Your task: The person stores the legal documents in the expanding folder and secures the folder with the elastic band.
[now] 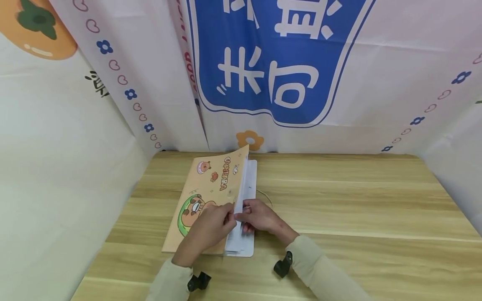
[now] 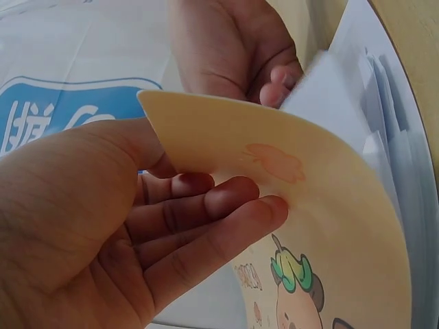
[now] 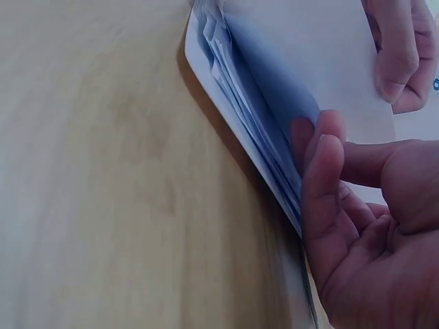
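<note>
A peach-coloured folder with cartoon capybaras lies on the left part of the table, its front cover lifted along the right edge. My left hand pinches that edge between thumb and fingers, and the cover bows up in the left wrist view. White papers show inside, over a white back board. My right hand reaches in from the right and pinches a white sheet near its edge. In the right wrist view, several paper layers fan out below the fingers.
A thin cord curves out from the folder's right side onto the wooden table. Behind the table hangs a printed white cloth with a blue sign. Small black wrist mounts sit on both sleeves.
</note>
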Action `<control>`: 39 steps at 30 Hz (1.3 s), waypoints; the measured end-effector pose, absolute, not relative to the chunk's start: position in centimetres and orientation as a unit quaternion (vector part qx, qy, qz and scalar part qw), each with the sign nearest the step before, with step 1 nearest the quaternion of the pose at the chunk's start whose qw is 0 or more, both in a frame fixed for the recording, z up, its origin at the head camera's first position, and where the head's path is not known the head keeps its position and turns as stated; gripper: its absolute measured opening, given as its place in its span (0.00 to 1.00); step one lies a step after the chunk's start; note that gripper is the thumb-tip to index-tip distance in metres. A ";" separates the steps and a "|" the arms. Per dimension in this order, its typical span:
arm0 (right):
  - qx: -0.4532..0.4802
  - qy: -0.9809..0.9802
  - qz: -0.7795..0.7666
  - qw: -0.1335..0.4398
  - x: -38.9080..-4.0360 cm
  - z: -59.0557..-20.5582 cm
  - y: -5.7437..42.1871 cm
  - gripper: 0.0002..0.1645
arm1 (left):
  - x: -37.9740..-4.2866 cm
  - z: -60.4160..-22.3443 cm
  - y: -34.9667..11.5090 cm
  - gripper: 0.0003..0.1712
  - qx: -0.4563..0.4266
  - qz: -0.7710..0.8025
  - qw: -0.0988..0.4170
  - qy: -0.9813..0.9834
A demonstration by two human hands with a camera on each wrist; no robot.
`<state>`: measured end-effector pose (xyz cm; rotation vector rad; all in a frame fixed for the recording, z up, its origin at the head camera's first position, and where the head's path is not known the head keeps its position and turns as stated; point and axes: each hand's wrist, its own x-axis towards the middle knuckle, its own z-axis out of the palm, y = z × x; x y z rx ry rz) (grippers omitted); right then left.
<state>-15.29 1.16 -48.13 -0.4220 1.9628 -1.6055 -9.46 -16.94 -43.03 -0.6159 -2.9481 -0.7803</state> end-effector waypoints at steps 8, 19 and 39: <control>-0.152 0.734 -0.598 0.283 -15.3 -48.5 0.9 0.06 | -9.5 -43.3 -17.0 0.10 -0.197 -0.255 0.013 -0.947; -0.147 0.744 -0.587 0.283 -15.7 -48.4 0.8 0.04 | -9.7 -43.7 -16.8 0.09 -0.206 -0.242 0.015 -0.948; -0.161 0.765 -0.566 0.263 -16.0 -48.1 2.5 0.08 | -10.2 -44.4 -15.7 0.14 -0.200 -0.175 0.009 -0.964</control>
